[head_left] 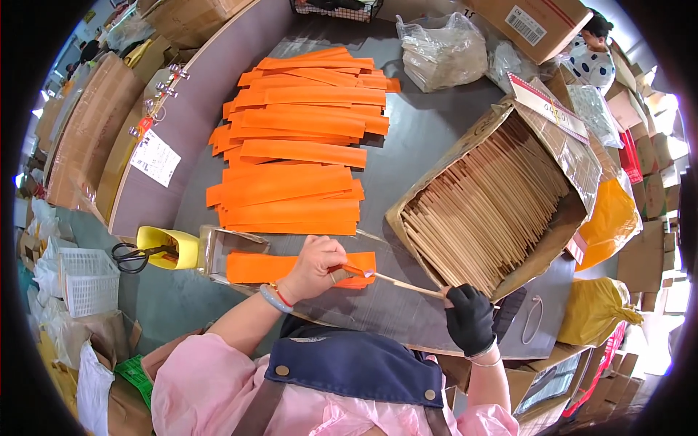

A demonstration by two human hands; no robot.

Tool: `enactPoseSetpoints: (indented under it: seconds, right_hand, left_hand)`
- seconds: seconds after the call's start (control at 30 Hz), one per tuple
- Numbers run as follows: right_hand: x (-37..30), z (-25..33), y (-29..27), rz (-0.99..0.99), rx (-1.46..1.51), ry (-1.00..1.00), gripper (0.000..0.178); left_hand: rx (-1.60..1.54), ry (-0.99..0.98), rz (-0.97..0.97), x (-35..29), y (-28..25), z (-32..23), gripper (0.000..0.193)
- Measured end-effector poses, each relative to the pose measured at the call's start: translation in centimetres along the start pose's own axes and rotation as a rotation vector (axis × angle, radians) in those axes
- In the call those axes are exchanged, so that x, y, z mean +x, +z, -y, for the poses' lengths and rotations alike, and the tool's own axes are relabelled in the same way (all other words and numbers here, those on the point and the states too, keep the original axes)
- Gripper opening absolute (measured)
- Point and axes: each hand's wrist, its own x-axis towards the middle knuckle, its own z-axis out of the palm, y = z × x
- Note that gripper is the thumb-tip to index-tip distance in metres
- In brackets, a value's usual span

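My bare left hand (318,270) pinches the end of an orange strip around the tip of a thin wooden stick (407,286). The stick's other end is between the fingers of my right hand (470,320), which wears a black fingerless glove. Under my left hand lies a small stack of orange strips (251,268) near the table's front edge. Beyond it, many more orange strips (291,182) are spread in overlapping rows. Just past my right hand, a tilted cardboard box (418,190) is packed with wooden sticks (494,207).
A yellow container (190,251) with black-handled scissors (132,256) hangs at the table's left edge. Clear plastic bags (443,54) and a carton (542,29) stand at the back right. A raised panel (196,94) borders the left side. Another person (590,62) is at the far right.
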Motion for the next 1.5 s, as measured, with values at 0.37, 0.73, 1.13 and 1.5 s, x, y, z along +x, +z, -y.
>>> enactPoseSetpoints:
  seconds: [0.37, 0.73, 1.13, 1.5]
  right_hand:
    - [2.6, 0.5, 2.7, -0.235, 0.242, 0.13, 0.051]
    - [3.4, -5.6, 4.7, -0.471, -0.184, 0.178, 0.042]
    - [2.6, -5.8, 5.8, -0.318, -0.328, 0.211, 0.024]
    - [-0.2, -3.3, 2.0, -0.254, -0.09, 0.162, 0.024]
  left_hand:
    - [0.402, 0.248, 0.111, 3.0, -1.3, -4.8, 0.014]
    - [0.316, -0.009, 0.124, 2.5, -1.0, -3.2, 0.043]
    - [0.159, 0.002, -0.025, 0.5, 1.1, -0.7, 0.032]
    - [0.083, -0.064, 0.055, 0.4, 0.4, -0.7, 0.027]
